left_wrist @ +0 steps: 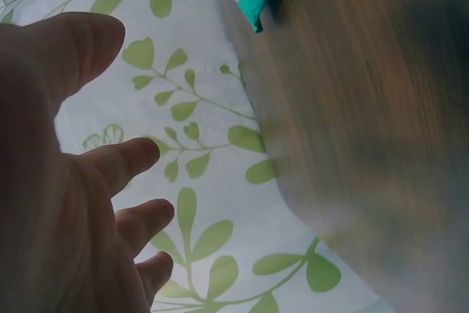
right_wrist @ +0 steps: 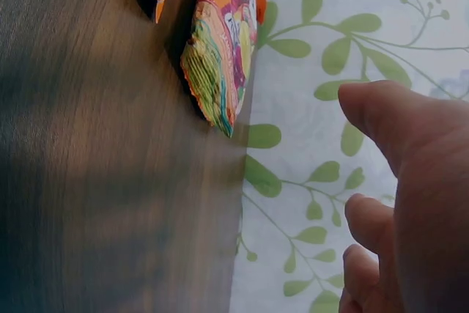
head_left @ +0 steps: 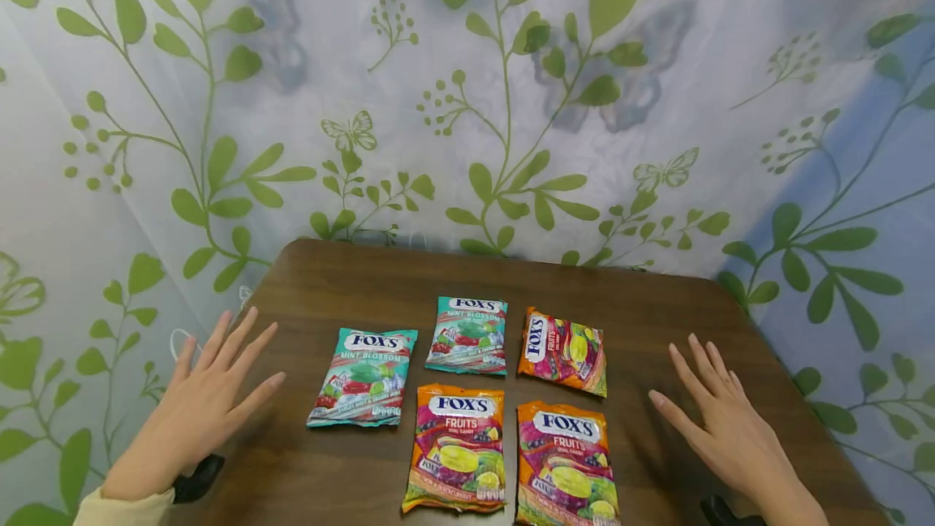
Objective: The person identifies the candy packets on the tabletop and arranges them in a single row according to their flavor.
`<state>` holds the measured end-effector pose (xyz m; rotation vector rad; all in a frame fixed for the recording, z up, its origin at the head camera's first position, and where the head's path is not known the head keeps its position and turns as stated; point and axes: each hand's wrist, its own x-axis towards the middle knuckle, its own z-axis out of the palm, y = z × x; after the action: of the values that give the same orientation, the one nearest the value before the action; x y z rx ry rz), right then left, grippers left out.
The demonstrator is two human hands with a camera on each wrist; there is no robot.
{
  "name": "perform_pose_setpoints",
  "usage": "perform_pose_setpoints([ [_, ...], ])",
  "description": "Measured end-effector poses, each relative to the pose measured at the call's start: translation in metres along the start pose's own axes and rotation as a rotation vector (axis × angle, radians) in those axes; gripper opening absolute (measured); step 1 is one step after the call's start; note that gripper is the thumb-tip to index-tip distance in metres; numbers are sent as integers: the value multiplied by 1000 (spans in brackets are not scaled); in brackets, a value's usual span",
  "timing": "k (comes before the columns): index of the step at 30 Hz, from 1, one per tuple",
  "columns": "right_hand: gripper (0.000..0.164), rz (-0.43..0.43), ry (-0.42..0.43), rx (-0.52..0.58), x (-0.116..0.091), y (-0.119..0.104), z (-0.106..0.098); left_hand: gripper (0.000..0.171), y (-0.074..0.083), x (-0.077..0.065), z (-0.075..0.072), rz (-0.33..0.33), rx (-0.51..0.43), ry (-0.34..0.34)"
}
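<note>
Several Fox's candy bags lie on the brown table. A teal mint blossom bag (head_left: pixel 365 377) is nearest my left hand (head_left: pixel 208 400), which hovers over the table's left edge with fingers spread and nothing held. Another teal bag (head_left: pixel 467 335) lies farther back. Beside it a smaller orange fruits bag (head_left: pixel 563 351) lies turned on its side. Two larger orange fruits bags sit in front, one in the middle (head_left: pixel 456 449) and one right of it (head_left: pixel 568 465). My right hand (head_left: pixel 723 420), fingers spread, hovers empty to the right of the bags.
The wooden table (head_left: pixel 365 274) has rounded far corners. Behind it and at both sides hangs a pale curtain (head_left: pixel 409 144) printed with green leaves and butterflies. A dark strap (head_left: pixel 197 479) is on the left wrist.
</note>
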<state>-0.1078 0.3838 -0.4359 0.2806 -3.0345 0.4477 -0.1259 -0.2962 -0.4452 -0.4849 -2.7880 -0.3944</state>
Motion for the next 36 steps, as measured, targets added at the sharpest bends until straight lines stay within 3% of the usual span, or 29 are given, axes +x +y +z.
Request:
perform_pose_setpoints([
  [10, 94, 28, -38, 85, 4, -12, -5, 79, 8, 9, 4, 29, -24, 14],
  [15, 97, 62, -40, 69, 7, -27, -7, 74, 12, 13, 3, 38, -40, 16],
  [17, 95, 36, 10, 55, 8, -34, -6, 68, 14, 15, 2, 46, -46, 27],
  [23, 72, -184, 330, 102, 19, -61, 7, 56, 19, 19, 4, 103, -95, 50],
  [25, 65, -221, 368, 130, 25, -73, 9, 55, 19, 21, 4, 122, -109, 47],
  [29, 58, -242, 324, 220, 39, -98, 14, 56, 20, 23, 7, 134, -115, 26],
  [36, 64, -211, 112, 432, 60, -133, 22, 60, 24, 27, 8, 111, -206, -46],
])
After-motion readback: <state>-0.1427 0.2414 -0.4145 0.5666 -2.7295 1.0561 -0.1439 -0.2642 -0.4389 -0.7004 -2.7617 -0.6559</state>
